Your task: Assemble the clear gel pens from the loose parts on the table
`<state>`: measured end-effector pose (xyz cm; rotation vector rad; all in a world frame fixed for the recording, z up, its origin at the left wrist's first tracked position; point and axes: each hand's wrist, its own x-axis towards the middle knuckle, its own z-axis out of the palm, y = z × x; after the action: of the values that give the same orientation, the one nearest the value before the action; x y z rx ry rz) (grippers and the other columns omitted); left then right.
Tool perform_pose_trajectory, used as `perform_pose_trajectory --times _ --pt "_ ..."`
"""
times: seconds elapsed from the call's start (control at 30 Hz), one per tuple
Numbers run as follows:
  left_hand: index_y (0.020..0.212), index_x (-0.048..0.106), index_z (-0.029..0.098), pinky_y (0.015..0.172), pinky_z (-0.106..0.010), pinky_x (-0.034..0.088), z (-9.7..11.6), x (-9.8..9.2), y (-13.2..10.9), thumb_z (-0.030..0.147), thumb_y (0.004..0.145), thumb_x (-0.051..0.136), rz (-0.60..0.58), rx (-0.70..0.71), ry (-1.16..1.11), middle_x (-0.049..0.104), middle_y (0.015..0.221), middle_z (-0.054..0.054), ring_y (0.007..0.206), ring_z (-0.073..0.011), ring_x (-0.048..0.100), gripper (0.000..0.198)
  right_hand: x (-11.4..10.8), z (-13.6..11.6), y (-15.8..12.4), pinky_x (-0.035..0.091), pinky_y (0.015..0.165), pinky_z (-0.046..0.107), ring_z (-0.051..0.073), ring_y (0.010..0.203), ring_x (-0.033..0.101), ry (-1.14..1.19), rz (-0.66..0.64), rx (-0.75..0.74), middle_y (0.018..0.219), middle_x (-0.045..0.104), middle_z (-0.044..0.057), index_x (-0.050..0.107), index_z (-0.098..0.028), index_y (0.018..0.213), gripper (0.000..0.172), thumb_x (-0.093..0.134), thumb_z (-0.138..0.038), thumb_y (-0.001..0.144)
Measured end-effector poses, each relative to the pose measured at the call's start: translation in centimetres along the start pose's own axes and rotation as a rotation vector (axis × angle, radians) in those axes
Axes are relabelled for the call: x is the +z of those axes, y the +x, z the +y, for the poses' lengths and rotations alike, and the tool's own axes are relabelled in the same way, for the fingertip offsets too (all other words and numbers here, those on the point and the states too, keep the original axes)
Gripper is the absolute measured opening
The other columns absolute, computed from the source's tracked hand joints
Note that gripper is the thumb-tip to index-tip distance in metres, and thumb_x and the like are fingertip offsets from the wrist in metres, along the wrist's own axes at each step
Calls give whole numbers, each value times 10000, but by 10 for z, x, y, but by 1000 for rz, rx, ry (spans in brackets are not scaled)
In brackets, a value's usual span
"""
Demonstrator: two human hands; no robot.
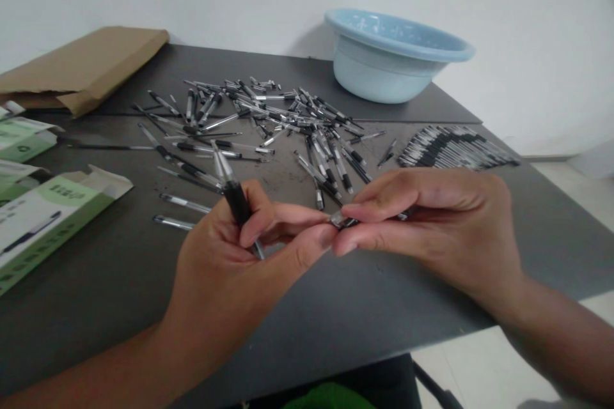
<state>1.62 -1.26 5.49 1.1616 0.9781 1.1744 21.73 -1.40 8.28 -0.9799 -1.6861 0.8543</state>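
Observation:
My left hand [240, 268] is closed around a gel pen [236, 198] with a black grip, its clear conical tip pointing up. The pen's lower end goes down behind the fingers. Between the thumbs and fingertips of both hands is a small clear-and-black pen part [341, 220], perhaps a cap; fingers cover most of it. My right hand [436, 223] pinches this part from the right. A dark bit shows between its fingers farther back, too hidden to name. Beyond the hands, a loose heap of pens and pen parts [278, 108] lies on the grey table [297, 332].
A neat row of pens [455, 148] lies at the right. Behind it stands a light blue basin [384, 70]. Green and white pen boxes [52, 217] lie at the left edge, with a brown paper package [91, 67] behind them. A white wall borders the table's back.

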Motion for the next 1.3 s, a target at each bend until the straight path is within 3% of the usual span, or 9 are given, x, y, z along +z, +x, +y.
perform_pose_trajectory --times 0.17,0.27,0.5,0.8,0.9,1.0,1.17,1.3 --pt "634 371 224 609 -183 653 -1 -1 1 140 798 852 6 -32 -33 848 835 33 718 -162 820 515 2 2 -4 687 685 286 161 778 793 -196 -6 -166 896 842 -40 849 -351 943 181 914 -275 793" --pt "640 356 227 588 -184 644 -2 -1 2 147 806 841 4 -36 -48 847 835 27 686 -158 811 519 1 5 -6 695 723 312 171 826 794 -275 -25 -238 977 846 -44 843 -370 992 149 862 -303 860" --pt "654 345 229 573 -132 584 3 -1 5 135 825 819 39 28 45 794 713 73 590 -90 742 512 3 6 -5 689 793 329 187 936 787 -357 -52 -275 1182 824 -14 774 -352 1284 362 740 -174 971" --pt "642 375 218 605 -78 594 1 -2 2 166 836 832 32 39 74 808 764 88 605 -64 754 500 5 4 0 589 539 308 174 727 730 -223 36 -164 952 833 21 835 -306 1023 149 826 -239 890" --pt "627 354 217 563 -67 587 3 0 1 169 827 824 41 28 66 823 793 78 602 -68 757 513 2 4 0 564 493 280 176 712 742 -150 94 -90 936 837 35 820 -279 978 133 845 -237 854" --pt "629 335 217 546 -65 582 4 2 1 157 820 817 49 7 76 826 788 81 606 -73 758 522 -2 2 1 528 425 227 136 576 697 -107 115 -14 824 826 24 840 -268 954 143 884 -255 819" --pt "664 300 216 599 -73 588 2 -2 0 100 820 801 -6 19 89 827 787 111 668 -75 777 537 -2 0 2 505 418 154 78 492 634 -79 65 40 654 766 -22 866 -240 933 143 899 -216 796" --pt "661 300 211 572 -71 564 0 -5 -1 108 817 826 -12 33 111 818 759 124 657 -69 764 558 -2 0 3 520 438 176 83 511 646 -83 39 10 711 805 -11 876 -251 938 158 912 -211 790"
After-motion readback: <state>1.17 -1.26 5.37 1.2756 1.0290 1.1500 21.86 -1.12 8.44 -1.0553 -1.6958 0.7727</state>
